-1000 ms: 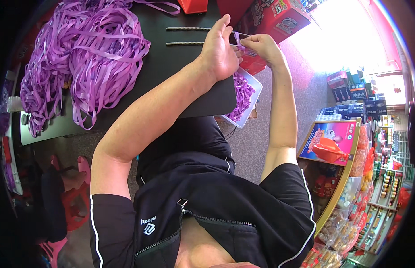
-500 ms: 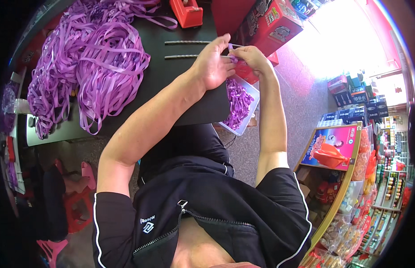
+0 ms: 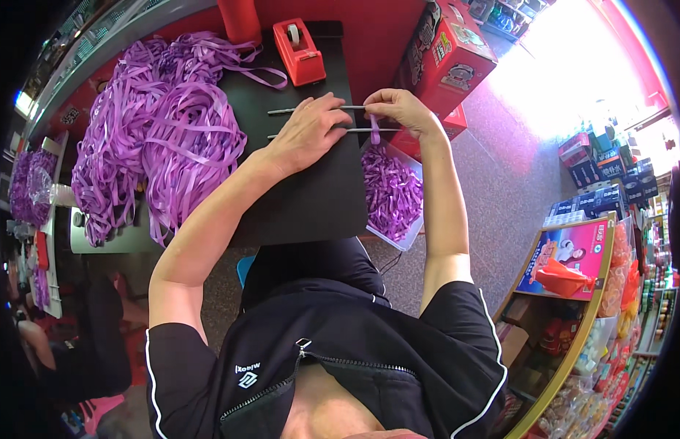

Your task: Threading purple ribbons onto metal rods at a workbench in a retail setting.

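Two thin metal rods (image 3: 281, 111) lie side by side on the dark table (image 3: 311, 205), their right ends reaching past its edge. A strip of purple ribbon (image 3: 375, 132) hangs across the rods near those ends. My right hand (image 3: 402, 110) pinches the ribbon at the far rod, fingertips and thumb together. Over the middle of the rods lies my left hand (image 3: 307, 135), palm down, fingers a little bent and apart, nothing visible in it. A large heap of loose purple ribbon (image 3: 186, 139) covers the table's left side. Below the rod ends, a clear plastic bin (image 3: 407, 240) holds many short purple ribbon pieces (image 3: 391, 190).
A red tape dispenser (image 3: 302, 60) stands at the table's back, beside a red cylinder (image 3: 240, 20). Red printed cartons (image 3: 450, 55) are stacked beyond the right edge. A display case (image 3: 567, 314) with packets stands at the right. Another person's dark-clothed leg (image 3: 99, 344) shows lower left.
My left hand has swung left from the rod ends and turned palm down over the rods. The right hand stays at the rod ends with the ribbon. The view has shifted slightly.
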Available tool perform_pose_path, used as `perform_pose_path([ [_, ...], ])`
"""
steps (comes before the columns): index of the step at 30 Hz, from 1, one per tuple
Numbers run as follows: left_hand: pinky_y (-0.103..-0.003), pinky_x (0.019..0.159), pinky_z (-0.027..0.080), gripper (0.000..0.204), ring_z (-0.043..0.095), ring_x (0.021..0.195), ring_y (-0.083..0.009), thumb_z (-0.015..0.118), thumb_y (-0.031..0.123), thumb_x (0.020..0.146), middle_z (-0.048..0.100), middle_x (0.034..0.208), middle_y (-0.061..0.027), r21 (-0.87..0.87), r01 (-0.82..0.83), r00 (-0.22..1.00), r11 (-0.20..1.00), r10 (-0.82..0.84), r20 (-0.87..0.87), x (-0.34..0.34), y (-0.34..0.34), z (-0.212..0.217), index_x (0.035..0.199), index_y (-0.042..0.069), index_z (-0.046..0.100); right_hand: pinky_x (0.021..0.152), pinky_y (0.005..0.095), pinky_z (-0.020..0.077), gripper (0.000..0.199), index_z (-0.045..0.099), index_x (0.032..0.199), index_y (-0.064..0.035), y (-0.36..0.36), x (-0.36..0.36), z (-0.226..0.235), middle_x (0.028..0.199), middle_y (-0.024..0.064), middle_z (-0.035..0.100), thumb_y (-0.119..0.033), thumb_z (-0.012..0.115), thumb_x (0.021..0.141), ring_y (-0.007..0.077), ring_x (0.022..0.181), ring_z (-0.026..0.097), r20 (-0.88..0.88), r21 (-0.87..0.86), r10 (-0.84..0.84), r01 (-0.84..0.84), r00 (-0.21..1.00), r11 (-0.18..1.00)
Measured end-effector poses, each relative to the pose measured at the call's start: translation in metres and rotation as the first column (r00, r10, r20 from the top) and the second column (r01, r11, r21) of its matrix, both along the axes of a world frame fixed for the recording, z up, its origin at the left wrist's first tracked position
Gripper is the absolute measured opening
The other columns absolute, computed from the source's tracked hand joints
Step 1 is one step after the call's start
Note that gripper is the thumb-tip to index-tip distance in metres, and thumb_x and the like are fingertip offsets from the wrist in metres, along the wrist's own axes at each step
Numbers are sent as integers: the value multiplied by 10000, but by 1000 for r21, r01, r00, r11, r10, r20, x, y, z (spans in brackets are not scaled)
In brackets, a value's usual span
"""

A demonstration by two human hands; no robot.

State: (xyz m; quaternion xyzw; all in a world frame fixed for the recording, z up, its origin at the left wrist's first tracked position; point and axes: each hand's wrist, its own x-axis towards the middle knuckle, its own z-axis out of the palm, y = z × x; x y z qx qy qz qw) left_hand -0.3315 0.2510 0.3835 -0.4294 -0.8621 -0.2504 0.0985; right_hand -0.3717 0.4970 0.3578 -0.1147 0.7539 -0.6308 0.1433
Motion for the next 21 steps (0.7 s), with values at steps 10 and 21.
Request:
perform_pose_path([
  [10, -424, 1064, 317, 200, 480, 1177, -305, 598, 145, 865, 515, 1259, -111, 119, 1, 999, 993, -6, 41, -1, 0, -18, 1051, 73, 612, 760, 256, 494, 284, 655, 1017, 41, -3, 17, -11, 891, 94, 680, -168, 685, 826, 136, 808, 637, 65, -79, -323, 328, 944, 942],
  [21, -450, 1072, 313, 234, 469, 1205, -290, 595, 134, 861, 506, 1263, -113, 130, -33, 999, 991, 32, 4, -3, -2, -25, 1087, 74, 601, 604, 222, 395, 267, 702, 833, 19, 3, 39, 4, 695, 4, 613, -248, 709, 822, 38, 668, 499, 231, 240, -78, 21, 970, 970],
])
